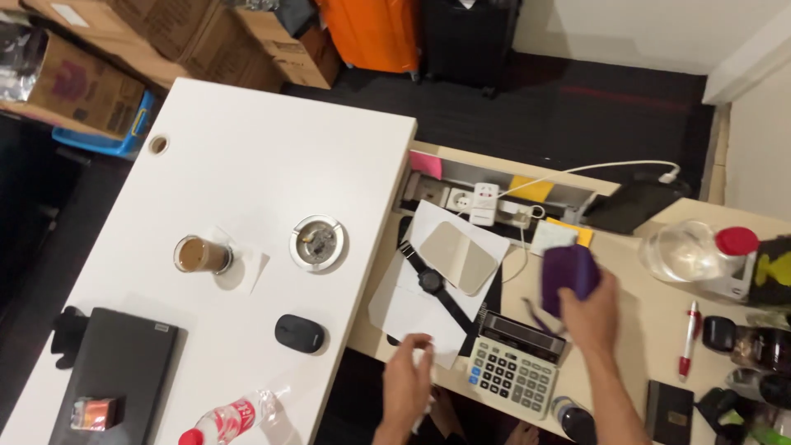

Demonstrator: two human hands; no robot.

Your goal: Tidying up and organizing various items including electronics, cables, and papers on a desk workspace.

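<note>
My right hand (590, 311) is raised over the wooden desk (643, 330) and grips a small purple pouch (567, 275) with a dangling strap. Just below it sits a grey calculator (517, 365). My left hand (408, 381) rests at the desk's near edge, its fingers pinching the corner of a white sheet of paper (409, 311). A black wristwatch (430, 280) lies across the papers, next to a beige folded card (458, 255).
The white table (247, 165) on the left holds a glass of coffee (200, 255), an ashtray (318, 242), a black mouse (299, 333), a dark laptop (115, 371) and a plastic bottle (231, 419). A power strip (482, 202), clear bottle (696, 251) and red pen (688, 338) lie on the desk.
</note>
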